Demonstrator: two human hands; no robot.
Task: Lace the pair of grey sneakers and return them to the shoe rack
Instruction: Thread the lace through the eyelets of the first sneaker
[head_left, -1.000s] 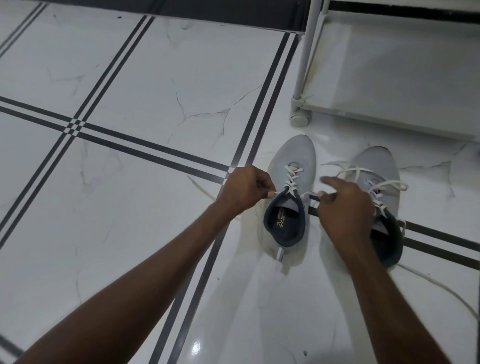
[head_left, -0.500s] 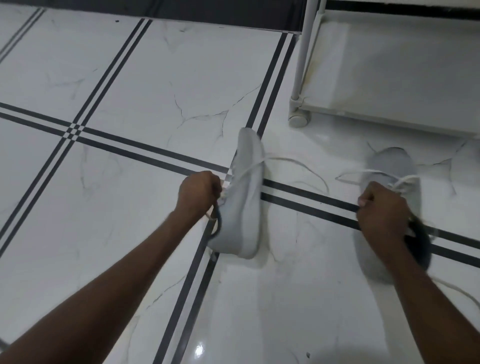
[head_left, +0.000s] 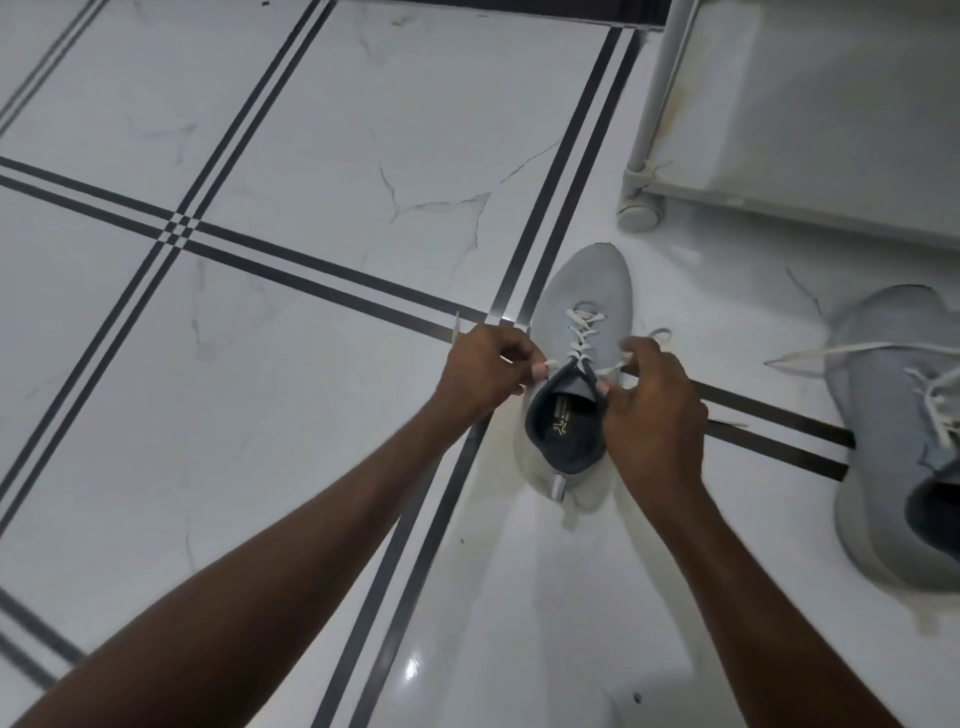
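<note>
I see one grey sneaker (head_left: 576, 332) upright on the floor, toe pointing far, its white lace (head_left: 583, 338) crisscrossed partway. Its mate (head_left: 898, 431) lies at right, laces loose. The white shoe rack (head_left: 810, 119) stands far right.

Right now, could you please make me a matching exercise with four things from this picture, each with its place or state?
Things:
1. left hand
2. centre sneaker
3. right-edge sneaker
4. shoe rack

Places or states:
A. untouched, with loose laces
B. stands at top right, on a caster
C. pinches a lace end
D. upright between both hands

Pairs: 1-C, 2-D, 3-A, 4-B
</note>
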